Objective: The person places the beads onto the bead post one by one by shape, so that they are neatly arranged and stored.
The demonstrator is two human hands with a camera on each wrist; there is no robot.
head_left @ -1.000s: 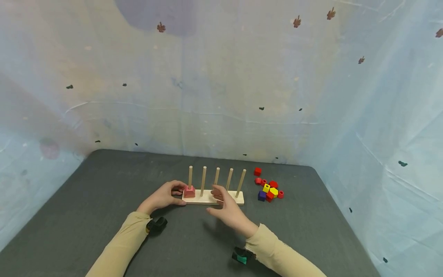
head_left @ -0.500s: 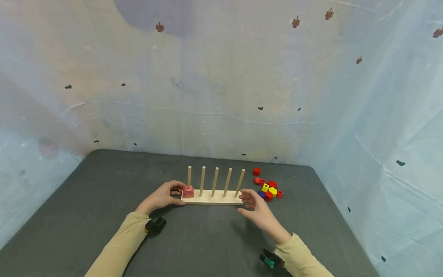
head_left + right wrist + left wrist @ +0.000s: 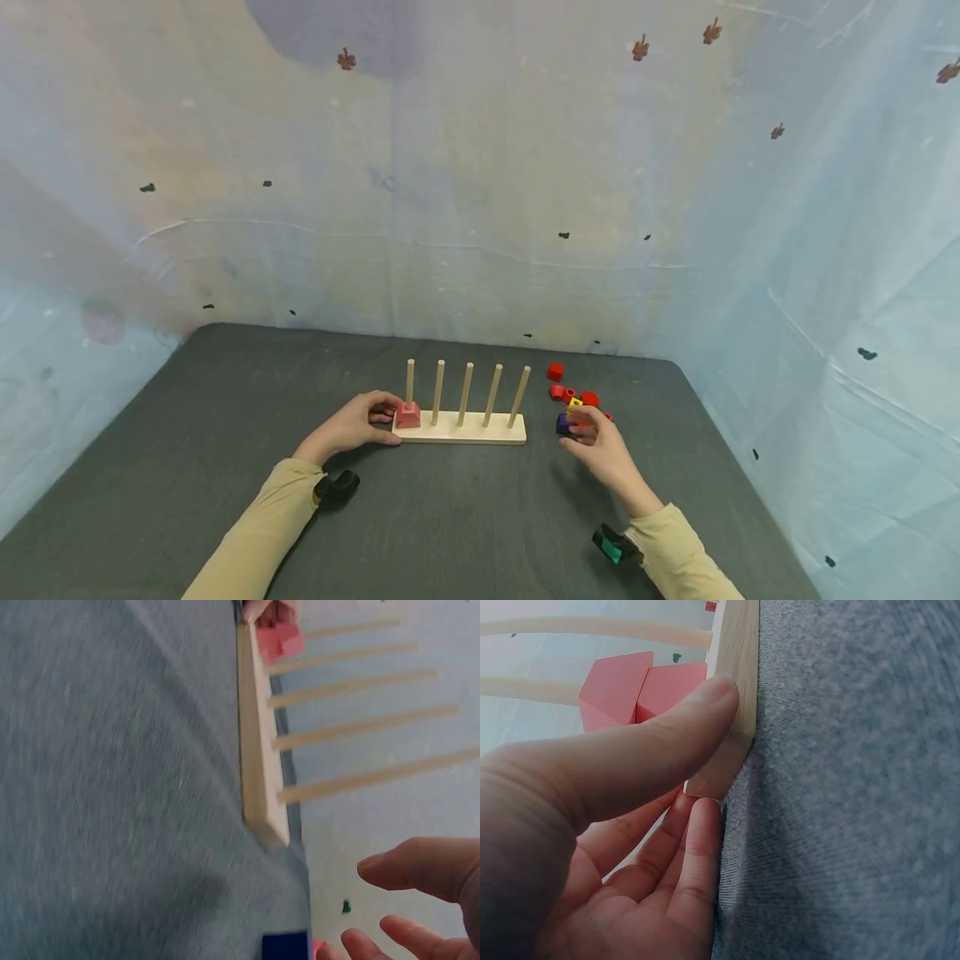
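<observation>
A pale wooden base (image 3: 468, 428) with several upright pegs stands on the dark table. Red blocks (image 3: 408, 415) sit on its leftmost peg; the left wrist view shows two red blocks (image 3: 613, 690) there. My left hand (image 3: 352, 427) grips the base's left end, thumb on the front edge and fingers around the end. My right hand (image 3: 604, 454), fingers apart and slightly bent, hovers at the pile of small blocks, beside a dark blue block (image 3: 562, 423). In the right wrist view the blue block (image 3: 286, 946) lies near the fingers, and nothing is in the hand.
The pile, partly hidden by my right hand, includes a red block (image 3: 590, 399) and a yellow block (image 3: 575, 402). A red cube (image 3: 556, 372) lies behind it. A patterned sheet (image 3: 480, 208) hangs behind and beside the table (image 3: 450, 533).
My right hand has moved right from in front of the pegs, past the base's right end, to the block pile. My left hand has kept its grip on the base.
</observation>
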